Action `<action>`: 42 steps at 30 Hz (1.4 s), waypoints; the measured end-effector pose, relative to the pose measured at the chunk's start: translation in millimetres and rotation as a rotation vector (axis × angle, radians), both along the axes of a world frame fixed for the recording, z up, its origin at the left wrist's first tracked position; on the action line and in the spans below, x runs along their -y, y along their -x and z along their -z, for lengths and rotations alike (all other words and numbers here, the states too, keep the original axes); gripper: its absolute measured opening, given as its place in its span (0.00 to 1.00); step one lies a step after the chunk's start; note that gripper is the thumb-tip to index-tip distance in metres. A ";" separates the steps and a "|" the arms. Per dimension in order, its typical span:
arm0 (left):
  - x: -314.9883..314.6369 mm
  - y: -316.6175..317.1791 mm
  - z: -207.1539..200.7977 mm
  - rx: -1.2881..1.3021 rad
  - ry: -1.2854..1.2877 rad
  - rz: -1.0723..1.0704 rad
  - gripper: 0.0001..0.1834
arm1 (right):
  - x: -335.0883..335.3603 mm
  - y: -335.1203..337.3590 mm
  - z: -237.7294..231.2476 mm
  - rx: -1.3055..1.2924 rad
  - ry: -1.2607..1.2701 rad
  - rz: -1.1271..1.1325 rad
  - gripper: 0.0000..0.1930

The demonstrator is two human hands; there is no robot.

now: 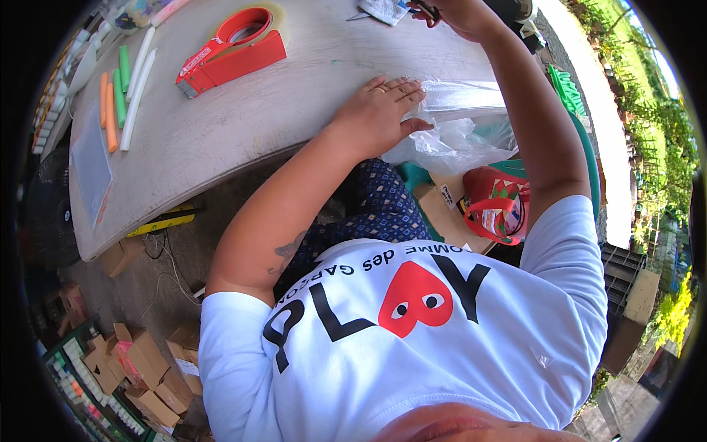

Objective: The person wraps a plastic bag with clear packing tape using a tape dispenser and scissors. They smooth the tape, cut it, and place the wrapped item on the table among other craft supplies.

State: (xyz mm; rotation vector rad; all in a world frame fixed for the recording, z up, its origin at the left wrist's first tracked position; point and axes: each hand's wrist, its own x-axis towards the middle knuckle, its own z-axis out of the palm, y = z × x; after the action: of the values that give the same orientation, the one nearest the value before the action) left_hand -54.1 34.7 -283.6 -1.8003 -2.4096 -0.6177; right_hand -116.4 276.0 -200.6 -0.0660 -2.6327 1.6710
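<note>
My left hand (379, 114) lies flat on the table near its front edge, fingers stretched and thumb apart. Beneath and beside its fingers is clear plastic bag material (464, 121), part of it hanging over the edge. At the top of the view, my right hand (458, 16) is closed around the dark handles of scissors (428, 16). A small white and blue packet (384, 10) lies beside the scissors, with a thin pointed metal tip showing to its left. The upper part of the right hand is cut off by the frame.
On the table (309, 88) sits a red tape dispenser (232, 55). Farther left are white, green and orange candle-like sticks (120, 96) and a clear plastic sleeve (92, 169). A red bag (497, 210) stands beside my lap. Opened cardboard boxes (140, 361) are on the floor.
</note>
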 end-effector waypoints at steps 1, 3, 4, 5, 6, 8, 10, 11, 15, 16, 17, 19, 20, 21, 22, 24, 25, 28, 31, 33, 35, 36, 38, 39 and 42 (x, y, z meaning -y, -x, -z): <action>1.6 7.9 1.0 0.018 0.016 -0.033 0.29 | 8.6 -34.8 -20.0 0.038 0.426 0.094 0.11; -6.5 16.8 1.8 0.022 0.020 -0.042 0.27 | -19.2 -91.1 -24.3 0.019 0.509 0.099 0.23; -11.6 23.8 3.0 0.005 0.015 -0.040 0.26 | -32.4 -116.6 -23.4 0.045 0.564 0.089 0.22; -16.8 31.4 5.4 -0.010 0.015 -0.037 0.25 | -41.9 -140.5 -18.4 0.072 0.626 0.081 0.21; -22.1 39.4 6.1 -0.002 0.025 -0.030 0.24 | -43.2 -162.9 -16.3 0.096 0.674 0.145 0.20; -31.6 52.9 8.4 0.027 0.008 -0.054 0.23 | -42.9 -199.5 -9.8 0.145 0.716 0.243 0.20; -38.7 60.9 10.0 0.105 -0.020 -0.080 0.23 | -31.8 -225.7 -5.3 0.158 0.717 0.295 0.20; -42.1 65.3 10.5 0.127 -0.010 -0.077 0.23 | -22.3 -231.9 -5.1 0.145 0.669 0.345 0.20; -56.9 82.2 8.1 0.206 0.038 -0.058 0.22 | 6.1 -231.8 -5.7 0.197 0.458 0.384 0.19; -59.1 84.4 1.8 0.221 0.052 -0.046 0.21 | 0.8 -229.6 -5.9 0.222 0.376 0.295 0.18; -61.3 85.6 -4.0 0.229 0.070 -0.036 0.20 | -0.8 -227.1 -7.3 0.247 0.294 0.205 0.18; -63.8 86.6 -12.3 0.245 0.108 -0.022 0.19 | -2.0 -221.9 -20.0 0.241 0.055 0.260 0.15; -67.1 92.4 -8.6 0.312 0.070 0.068 0.14 | -4.3 -217.7 -23.8 0.225 -0.042 0.279 0.14; -73.1 102.2 -4.1 0.379 0.033 0.160 0.09 | -7.6 -213.6 -26.6 0.208 -0.139 0.298 0.14; -77.3 104.6 -3.3 0.450 -0.005 0.255 0.07 | -17.7 -211.9 -28.1 0.206 -0.231 0.251 0.12; -81.8 103.9 2.0 0.414 -0.017 0.265 0.07 | -28.9 -206.8 -25.0 0.139 -0.349 0.179 0.12; -83.0 104.3 2.6 0.393 -0.022 0.269 0.07 | -31.4 -205.0 -24.5 0.102 -0.406 0.143 0.13; -86.1 108.1 4.1 0.319 -0.028 0.337 0.05 | -35.7 -199.6 -22.7 0.198 -0.458 0.144 0.13; -82.2 109.5 -4.2 0.436 -0.078 0.260 0.04 | -42.2 -187.3 -18.7 0.412 -0.347 0.157 0.14; -77.2 109.9 -1.4 0.465 -0.207 0.194 0.04 | -43.4 -172.0 -16.8 0.536 -0.350 0.151 0.15; -72.4 112.2 0.7 0.638 -0.264 0.127 0.05 | -49.0 -154.2 -10.6 0.581 -0.482 0.125 0.17; -72.0 114.3 0.8 0.798 -0.254 0.100 0.06 | -61.2 -149.7 -2.0 0.560 -0.435 0.086 0.17; -68.4 118.1 3.2 0.960 -0.247 0.082 0.07 | -68.3 -140.8 5.0 0.523 -0.385 0.057 0.18; -68.5 118.8 4.3 0.964 -0.247 0.087 0.07 | -69.4 -139.2 7.0 0.505 -0.359 0.044 0.18; -66.2 117.7 -1.9 0.967 -0.228 0.082 0.07 | -70.0 -130.8 4.0 0.584 -0.425 0.009 0.18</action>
State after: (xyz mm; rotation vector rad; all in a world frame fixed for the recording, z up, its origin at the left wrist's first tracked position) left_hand -171.9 100.9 -281.7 -1.7271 -2.5423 -2.0633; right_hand 14.5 346.0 -204.7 -0.6414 -3.3332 1.1778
